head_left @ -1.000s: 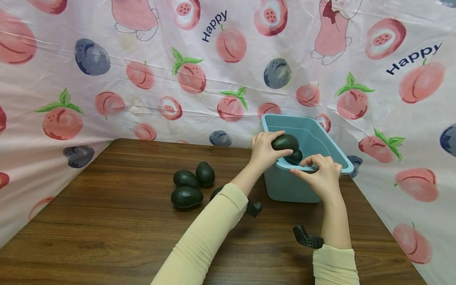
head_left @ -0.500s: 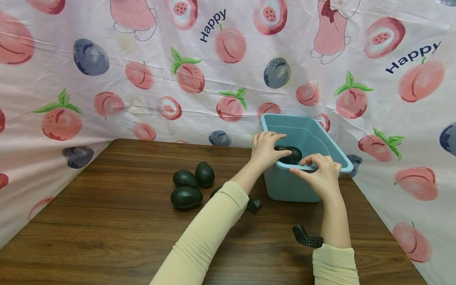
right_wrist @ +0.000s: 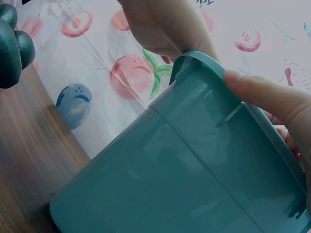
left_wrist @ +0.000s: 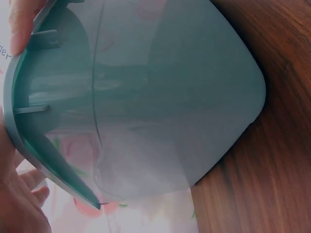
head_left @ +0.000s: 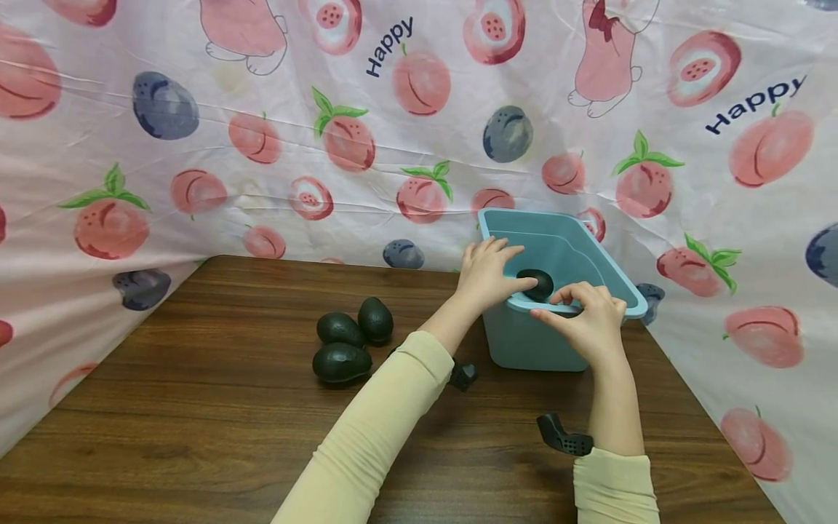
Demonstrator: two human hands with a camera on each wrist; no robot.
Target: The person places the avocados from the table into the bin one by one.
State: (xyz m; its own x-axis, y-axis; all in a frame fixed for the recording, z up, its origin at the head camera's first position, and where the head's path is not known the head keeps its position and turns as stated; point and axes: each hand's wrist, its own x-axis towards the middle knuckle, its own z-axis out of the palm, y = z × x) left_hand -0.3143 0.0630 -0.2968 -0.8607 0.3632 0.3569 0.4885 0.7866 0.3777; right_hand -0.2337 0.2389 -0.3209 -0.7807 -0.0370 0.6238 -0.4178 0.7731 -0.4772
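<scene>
At the right of the table stands a light blue plastic bin (head_left: 537, 342). A dark green avocado (head_left: 538, 285) shows inside it, near the front rim. My left hand (head_left: 487, 276) is over the bin's left front corner, fingers spread and thumb apart, holding nothing. With thumb outside and fingers inside, my right hand (head_left: 589, 320) grips the front rim. The right wrist view shows its thumb (right_wrist: 262, 92) against that rim. In the left wrist view the bin's outer wall (left_wrist: 160, 97) fills most of the picture. The rest of the bin's inside is hidden.
Three avocados lie grouped on the wooden table (head_left: 196, 407), among them a front one (head_left: 342, 362). The edge of another dark thing peeks out behind the left sleeve (head_left: 386, 415). A fruit-patterned cloth (head_left: 262, 182) hangs behind the table.
My left hand has let go of an avocado, which went down into the bin and is now out of sight. Its fingers have spread. The right hand has stayed on the rim.
</scene>
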